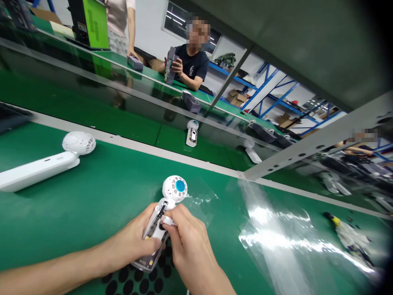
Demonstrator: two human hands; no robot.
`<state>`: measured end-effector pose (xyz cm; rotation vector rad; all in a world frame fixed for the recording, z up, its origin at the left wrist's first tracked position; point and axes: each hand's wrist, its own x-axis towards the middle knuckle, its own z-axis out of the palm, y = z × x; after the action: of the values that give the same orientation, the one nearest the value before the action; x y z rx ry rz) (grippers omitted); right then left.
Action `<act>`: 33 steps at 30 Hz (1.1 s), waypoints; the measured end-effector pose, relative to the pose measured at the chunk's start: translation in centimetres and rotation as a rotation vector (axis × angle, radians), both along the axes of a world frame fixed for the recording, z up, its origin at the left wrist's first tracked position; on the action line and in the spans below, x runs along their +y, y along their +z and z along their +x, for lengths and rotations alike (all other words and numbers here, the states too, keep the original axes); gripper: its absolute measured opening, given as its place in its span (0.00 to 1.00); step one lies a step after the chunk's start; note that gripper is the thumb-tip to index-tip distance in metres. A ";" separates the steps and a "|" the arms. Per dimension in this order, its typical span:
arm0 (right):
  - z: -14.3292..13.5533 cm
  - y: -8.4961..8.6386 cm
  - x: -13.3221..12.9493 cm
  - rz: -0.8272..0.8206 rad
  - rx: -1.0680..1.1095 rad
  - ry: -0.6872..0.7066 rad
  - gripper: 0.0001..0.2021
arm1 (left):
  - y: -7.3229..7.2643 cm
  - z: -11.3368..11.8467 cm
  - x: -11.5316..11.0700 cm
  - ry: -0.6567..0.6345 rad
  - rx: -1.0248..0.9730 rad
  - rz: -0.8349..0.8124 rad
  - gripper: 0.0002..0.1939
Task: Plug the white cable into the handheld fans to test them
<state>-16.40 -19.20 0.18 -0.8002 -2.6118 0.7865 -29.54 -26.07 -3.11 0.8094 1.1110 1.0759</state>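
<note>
A white handheld fan (pixel 175 188) with a blue disc at the centre of its round head lies tilted in front of me. Its handle has a clear cover with circuit parts showing beneath. My left hand (pixel 144 233) is wrapped round that handle from the left, thumb across the front. Between the thumb and fingers of my right hand (pixel 187 233) is a small white plug (pixel 167 220), pinched against the handle's side. The exact contact is hidden by my fingers. A bit of white cord shows below my right wrist.
Another white fan (pixel 39 168) lies at left. Clear plastic sheets (pixel 270 237) and a yellow-and-black tool (pixel 334 221) are at right. Beyond the metal rail, a fan (pixel 192 135) sits on the green belt (pixel 147 127). Co-workers handle grey units across it. A metal post (pixel 307 143) rises at right.
</note>
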 end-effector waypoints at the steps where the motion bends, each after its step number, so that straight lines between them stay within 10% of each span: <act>1: 0.0 0.1 0.1 -0.002 -0.011 0.002 0.08 | 0.0 0.0 0.0 0.002 0.002 0.000 0.25; 33: 0.1 -0.6 -0.4 -0.180 0.134 -0.034 0.13 | -1.8 0.8 0.1 0.153 -0.126 -0.010 0.16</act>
<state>-16.29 -19.60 -0.38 -0.8072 -2.4295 1.0388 -28.76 -25.95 -4.96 0.6474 1.0839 1.2311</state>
